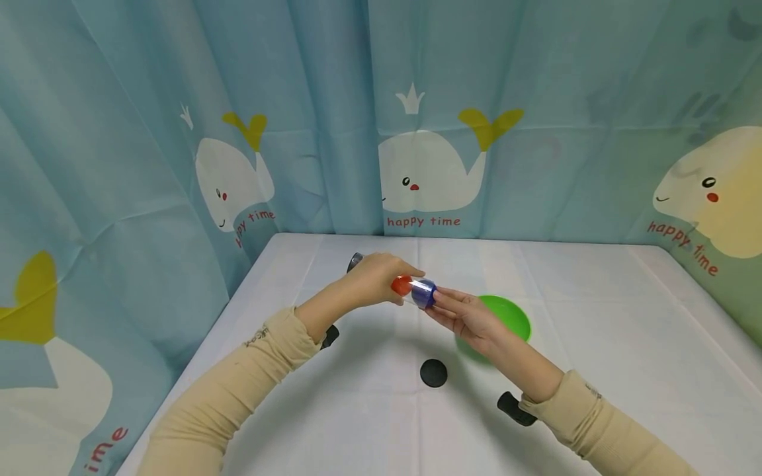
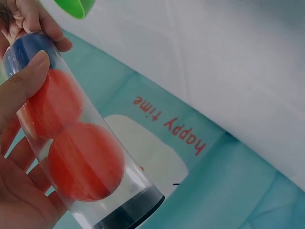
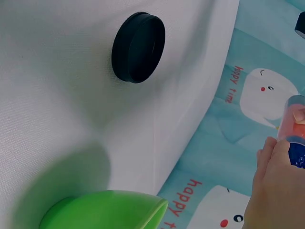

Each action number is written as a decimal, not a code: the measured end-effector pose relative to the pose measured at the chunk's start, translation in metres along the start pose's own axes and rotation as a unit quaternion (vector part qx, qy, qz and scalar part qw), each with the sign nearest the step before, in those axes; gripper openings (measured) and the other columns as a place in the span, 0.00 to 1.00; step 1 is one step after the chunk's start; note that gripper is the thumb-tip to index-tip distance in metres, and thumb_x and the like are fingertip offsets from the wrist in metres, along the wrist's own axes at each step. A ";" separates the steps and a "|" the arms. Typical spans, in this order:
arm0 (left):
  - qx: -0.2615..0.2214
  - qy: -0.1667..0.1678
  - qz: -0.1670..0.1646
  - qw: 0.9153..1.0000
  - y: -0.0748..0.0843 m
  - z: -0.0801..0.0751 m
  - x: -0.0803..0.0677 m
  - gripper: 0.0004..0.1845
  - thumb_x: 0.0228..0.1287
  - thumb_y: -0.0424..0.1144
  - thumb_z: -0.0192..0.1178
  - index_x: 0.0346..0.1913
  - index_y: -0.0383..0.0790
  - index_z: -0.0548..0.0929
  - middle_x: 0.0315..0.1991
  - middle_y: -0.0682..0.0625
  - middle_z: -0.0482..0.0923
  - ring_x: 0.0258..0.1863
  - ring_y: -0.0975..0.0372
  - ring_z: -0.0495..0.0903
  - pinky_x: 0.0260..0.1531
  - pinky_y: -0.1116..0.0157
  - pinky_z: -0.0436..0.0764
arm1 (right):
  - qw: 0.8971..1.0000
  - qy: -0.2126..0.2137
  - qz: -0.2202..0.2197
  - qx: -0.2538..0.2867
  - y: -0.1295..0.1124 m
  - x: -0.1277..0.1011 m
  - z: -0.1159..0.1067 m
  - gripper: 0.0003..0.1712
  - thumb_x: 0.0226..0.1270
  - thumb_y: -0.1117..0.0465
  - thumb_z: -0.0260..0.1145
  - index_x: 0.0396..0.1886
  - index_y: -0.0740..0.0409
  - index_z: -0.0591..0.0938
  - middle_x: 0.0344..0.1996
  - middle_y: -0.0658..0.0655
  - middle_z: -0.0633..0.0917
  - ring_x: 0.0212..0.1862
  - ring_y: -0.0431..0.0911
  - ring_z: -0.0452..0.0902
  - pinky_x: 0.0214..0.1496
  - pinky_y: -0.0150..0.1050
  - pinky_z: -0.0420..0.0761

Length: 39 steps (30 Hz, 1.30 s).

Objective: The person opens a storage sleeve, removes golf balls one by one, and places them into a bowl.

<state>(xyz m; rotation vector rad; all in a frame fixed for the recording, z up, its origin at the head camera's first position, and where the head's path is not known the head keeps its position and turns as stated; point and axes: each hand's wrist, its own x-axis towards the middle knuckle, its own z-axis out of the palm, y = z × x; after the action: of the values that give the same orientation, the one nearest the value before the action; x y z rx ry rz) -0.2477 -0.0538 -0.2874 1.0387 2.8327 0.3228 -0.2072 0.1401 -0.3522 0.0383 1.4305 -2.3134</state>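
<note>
My left hand [image 1: 376, 279] grips a clear plastic tube [image 2: 107, 210] above the table, its thumb lying along the side near one end. Inside the tube sit two red balls [image 2: 86, 162], one behind the other. A blue ball [image 1: 423, 293] fills the end toward the right hand. The far end carries a black cap [image 2: 131, 210]. My right hand [image 1: 470, 317] holds the blue end with its fingers and thumb at the tube's mouth; its palm side is partly hidden in the right wrist view.
A loose round black lid [image 1: 433, 373] lies on the white table [image 1: 357, 423], nearer than the hands. Partly behind the right forearm stands a green bowl [image 1: 508, 314]. A blue curtain [image 1: 333, 99] with whale prints hangs along the table's back and sides.
</note>
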 end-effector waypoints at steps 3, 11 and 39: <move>-0.007 0.000 0.002 1.000 -0.002 0.002 -0.001 0.30 0.51 0.36 0.71 0.60 0.50 0.77 0.55 0.51 0.80 0.49 0.57 0.77 0.49 0.61 0.76 | 1.000 0.005 0.006 -0.013 0.001 0.000 0.000 0.17 0.69 0.67 0.57 0.56 0.69 0.72 0.35 0.51 0.84 0.39 0.41 0.84 0.45 0.29 0.82; -0.014 0.016 0.008 1.000 -0.005 0.001 -0.004 0.30 0.51 0.36 0.71 0.60 0.49 0.78 0.53 0.50 0.81 0.47 0.58 0.77 0.48 0.62 0.77 | 0.999 -0.018 -0.011 -0.030 -0.001 0.001 0.000 0.32 0.71 0.68 0.54 0.68 0.77 0.54 0.35 0.50 0.84 0.40 0.39 0.83 0.47 0.29 0.81; -0.054 0.103 -0.015 0.993 -0.015 0.028 -0.015 0.32 0.47 0.44 0.73 0.60 0.49 0.78 0.37 0.49 0.85 0.32 0.62 0.75 0.36 0.66 0.75 | 0.998 -0.020 -0.035 -0.053 -0.001 0.000 -0.008 0.33 0.71 0.67 0.53 0.69 0.77 0.52 0.38 0.47 0.83 0.42 0.37 0.82 0.48 0.27 0.80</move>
<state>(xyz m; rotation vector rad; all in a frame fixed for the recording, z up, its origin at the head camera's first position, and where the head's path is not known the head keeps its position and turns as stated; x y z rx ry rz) -0.2406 -0.0699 -0.3175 0.9941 2.9666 0.6077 -0.2091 0.1478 -0.3548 -0.0899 1.5546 -2.2751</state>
